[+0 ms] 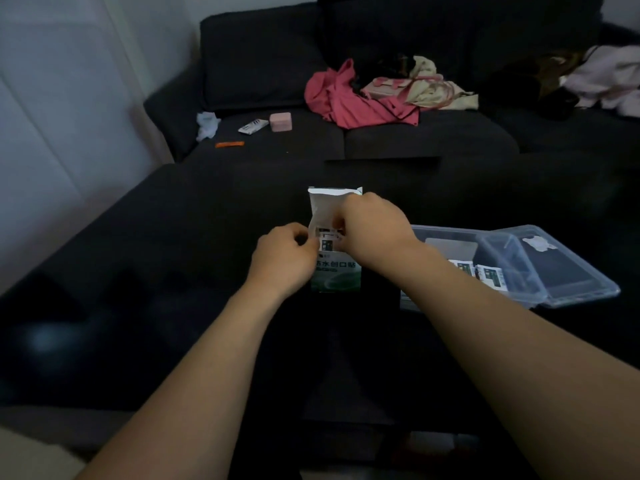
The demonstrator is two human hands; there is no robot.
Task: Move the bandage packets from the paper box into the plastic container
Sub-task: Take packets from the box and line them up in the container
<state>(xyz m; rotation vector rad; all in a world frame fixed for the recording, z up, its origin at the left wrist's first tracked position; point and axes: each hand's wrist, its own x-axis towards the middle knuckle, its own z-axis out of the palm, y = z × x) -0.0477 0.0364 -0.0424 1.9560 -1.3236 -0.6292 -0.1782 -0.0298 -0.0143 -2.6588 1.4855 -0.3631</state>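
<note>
So right hand (372, 233) is curled over the open top of the paper box (335, 268), fingers pinched down on what looks like a bandage packet (327, 242) poking out of the mouth. Left hand (284, 261) is closed in a loose fist against the box's left side, steadying it, thumb near the same packet. Can't tell if it's actually pinching the packet too. The box stands upright on the dark table (138, 271) with its flap (334, 202) folded up behind.

If I were calling this: keep the left clamped low on the box so it doesn't tip, pull straight up, not sideways. The plastic container (519, 271) sits just to the right, lid off, a couple of packets (479, 271) already inside, so it's a short hop over.
</note>
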